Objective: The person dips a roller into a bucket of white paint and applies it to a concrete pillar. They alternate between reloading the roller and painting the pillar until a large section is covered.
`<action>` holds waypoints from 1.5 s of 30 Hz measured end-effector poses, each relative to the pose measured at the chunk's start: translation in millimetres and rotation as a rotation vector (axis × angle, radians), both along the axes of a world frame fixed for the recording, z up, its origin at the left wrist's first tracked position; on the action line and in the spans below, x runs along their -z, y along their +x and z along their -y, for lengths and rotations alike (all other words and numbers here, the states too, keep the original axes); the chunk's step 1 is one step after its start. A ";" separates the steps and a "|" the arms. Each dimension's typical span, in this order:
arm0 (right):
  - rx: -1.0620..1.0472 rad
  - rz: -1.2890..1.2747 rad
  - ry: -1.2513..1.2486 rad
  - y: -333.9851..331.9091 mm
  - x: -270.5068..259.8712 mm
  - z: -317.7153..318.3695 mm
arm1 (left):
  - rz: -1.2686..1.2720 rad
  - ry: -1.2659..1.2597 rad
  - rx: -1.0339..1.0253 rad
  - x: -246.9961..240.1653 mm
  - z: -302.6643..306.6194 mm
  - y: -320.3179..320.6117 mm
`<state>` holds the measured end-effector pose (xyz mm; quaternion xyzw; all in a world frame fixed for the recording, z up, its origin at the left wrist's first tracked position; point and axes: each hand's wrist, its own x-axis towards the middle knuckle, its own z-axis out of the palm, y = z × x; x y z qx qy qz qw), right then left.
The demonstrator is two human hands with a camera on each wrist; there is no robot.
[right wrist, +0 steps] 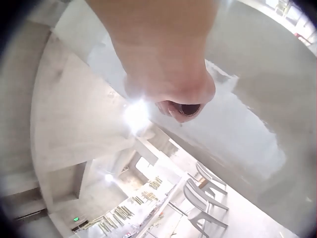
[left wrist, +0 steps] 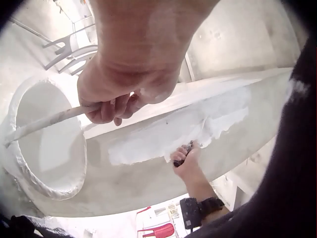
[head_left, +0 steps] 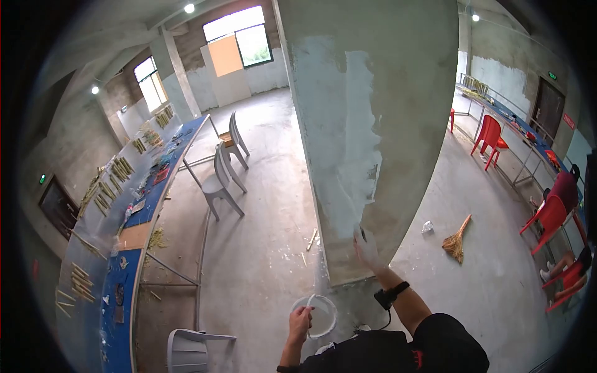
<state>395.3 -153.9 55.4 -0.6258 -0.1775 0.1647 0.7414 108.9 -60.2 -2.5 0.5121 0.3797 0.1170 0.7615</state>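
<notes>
The step in hand looks like spreading pale coating on the column; at the column's lower face, the right grip is curled round a dark handle, its working edge hidden; nearer the wearer than the column's foot, the left grip clasps the bail of a bucket; the next move probably calls for even, flat pressure.

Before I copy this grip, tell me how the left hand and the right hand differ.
The left hand grips the bucket's white handle; the right hand grips a tool's dark handle.

The left hand is near the body; the right hand reaches out to the pillar.

Both the left hand and the right hand are bare, with curled fingers.
</notes>
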 end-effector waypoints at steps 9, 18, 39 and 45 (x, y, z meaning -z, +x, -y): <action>-0.155 0.054 0.132 29.4 -143.3 -63.4 | 0.012 -0.021 -0.026 5.4 -9.1 -6.8; -0.271 0.083 0.272 49.2 -289.0 -87.6 | 0.023 -0.031 -0.064 6.6 -16.2 -12.6; 0.021 -0.161 0.057 -18.4 20.5 -24.4 | -0.008 -0.034 -0.010 9.7 -7.3 -10.6; -0.014 -0.032 0.120 26.1 -65.1 -21.9 | -0.006 -0.016 0.010 10.2 -5.8 -12.7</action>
